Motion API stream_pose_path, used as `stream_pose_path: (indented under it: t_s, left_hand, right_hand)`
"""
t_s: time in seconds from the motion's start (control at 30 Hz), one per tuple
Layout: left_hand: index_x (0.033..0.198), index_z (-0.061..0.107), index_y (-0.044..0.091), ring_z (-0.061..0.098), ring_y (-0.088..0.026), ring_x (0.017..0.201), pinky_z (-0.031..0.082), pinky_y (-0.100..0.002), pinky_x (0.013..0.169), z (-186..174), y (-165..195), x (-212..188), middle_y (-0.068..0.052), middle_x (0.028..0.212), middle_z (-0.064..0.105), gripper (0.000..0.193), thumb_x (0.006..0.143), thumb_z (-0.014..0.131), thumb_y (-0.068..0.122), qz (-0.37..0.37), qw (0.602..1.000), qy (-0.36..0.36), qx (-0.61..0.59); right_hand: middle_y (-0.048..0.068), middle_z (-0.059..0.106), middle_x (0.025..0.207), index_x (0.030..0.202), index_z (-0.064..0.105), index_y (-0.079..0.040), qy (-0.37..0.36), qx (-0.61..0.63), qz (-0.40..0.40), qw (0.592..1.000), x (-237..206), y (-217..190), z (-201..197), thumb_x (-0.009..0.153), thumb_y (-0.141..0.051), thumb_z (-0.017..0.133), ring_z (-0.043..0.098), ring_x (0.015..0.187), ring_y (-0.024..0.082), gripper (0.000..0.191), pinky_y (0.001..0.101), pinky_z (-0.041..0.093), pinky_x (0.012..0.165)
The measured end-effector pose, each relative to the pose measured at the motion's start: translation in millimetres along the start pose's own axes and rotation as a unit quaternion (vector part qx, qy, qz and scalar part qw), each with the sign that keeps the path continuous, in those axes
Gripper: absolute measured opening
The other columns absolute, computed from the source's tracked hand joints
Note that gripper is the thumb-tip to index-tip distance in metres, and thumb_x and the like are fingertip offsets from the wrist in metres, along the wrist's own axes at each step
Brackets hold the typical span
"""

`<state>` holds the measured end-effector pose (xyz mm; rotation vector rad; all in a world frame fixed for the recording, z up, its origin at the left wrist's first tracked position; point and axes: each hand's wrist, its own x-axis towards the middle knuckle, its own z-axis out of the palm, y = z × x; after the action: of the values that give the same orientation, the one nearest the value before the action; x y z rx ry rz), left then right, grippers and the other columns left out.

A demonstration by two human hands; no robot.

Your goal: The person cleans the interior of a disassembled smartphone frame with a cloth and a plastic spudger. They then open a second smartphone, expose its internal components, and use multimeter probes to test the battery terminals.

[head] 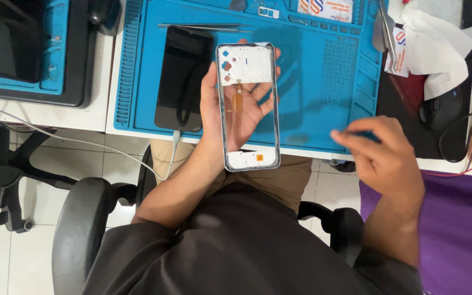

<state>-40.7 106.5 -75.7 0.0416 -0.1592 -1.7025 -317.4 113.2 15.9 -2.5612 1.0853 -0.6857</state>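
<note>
My left hand [240, 106] holds a phone's silver middle frame [248, 106] upright from behind, palm showing through its open centre. The frame has white plastic sections at top and bottom and a small orange flex strip. My right hand [379, 153] hovers at the front edge of the blue work mat [323, 71], fingers pinched together; it is blurred and I cannot tell if something tiny is between them. A black phone [184, 79] lies flat on the mat left of the frame, with a white cable [173, 143] plugged into its near end.
Tweezers [203, 26] lie at the mat's far edge. White cloth and paper [432, 49] pile at the right, by a black mouse [438, 112] and cables. A second blue mat with a dark device [12, 38] sits left. Chair armrests [80, 224] flank my lap.
</note>
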Motion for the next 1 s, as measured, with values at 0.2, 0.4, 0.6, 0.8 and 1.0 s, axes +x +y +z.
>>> stream_pose_path:
  t_s: [0.2,0.4,0.6,0.8,1.0]
  left_hand:
    - [0.152,0.052,0.011,0.057,-0.025,0.134,0.049,-0.045,0.109,-11.0,-5.4,3.1,-0.015,0.152,0.052,0.064,0.111,0.038,0.058,-0.012,0.999,-0.025,-0.02]
    - [0.151,0.05,0.008,0.056,-0.027,0.135,0.047,-0.042,0.112,-13.6,-16.0,5.2,-0.014,0.153,0.053,0.066,0.111,0.038,0.06,0.009,1.0,-0.01,0.003]
    - [0.158,0.039,0.009,0.056,-0.031,0.139,0.046,-0.045,0.115,-2.0,-20.1,-3.2,-0.02,0.155,0.052,0.077,0.108,0.035,0.067,-0.034,0.997,-0.04,0.062]
    - [0.161,0.035,0.009,0.059,-0.029,0.131,0.048,-0.046,0.115,4.3,-19.3,-5.2,-0.022,0.155,0.05,0.08,0.108,0.032,0.07,-0.048,0.992,-0.053,0.103]
    - [0.163,0.036,0.012,0.06,-0.029,0.126,0.051,-0.048,0.108,5.4,-11.3,-4.2,-0.021,0.156,0.048,0.077,0.109,0.032,0.065,-0.028,0.997,-0.035,0.069]
  right_hand:
    - [0.004,0.064,0.104,0.133,0.065,-0.005,0.016,0.253,0.199,0.947,-8.7,-3.7,20.8,0.102,-0.003,0.067,0.059,0.091,0.009,0.031,0.023,0.048,0.078]
    - [0.002,0.063,0.106,0.146,0.052,0.0,-0.074,0.427,0.191,0.881,2.7,-27.1,71.3,0.097,-0.002,0.072,0.05,0.087,0.006,0.053,0.0215,0.044,0.08]
    - [0.003,0.067,0.095,0.141,0.05,-0.003,0.027,0.465,0.324,0.824,19.3,-18.5,84.9,0.096,-0.003,0.07,0.047,0.067,0.005,0.049,0.0208,0.035,0.057]
    - [0.008,0.063,0.109,0.139,0.041,-0.003,0.07,0.4,0.146,0.902,21.5,-15.9,91.1,0.106,-0.002,0.071,0.058,0.102,0.01,0.044,0.0252,0.046,0.087]
    - [0.014,0.065,0.107,0.135,0.058,-0.003,0.082,-0.005,0.034,0.996,3.0,-0.3,52.5,0.107,-0.001,0.069,0.062,0.098,0.027,0.031,0.034,0.05,0.085]
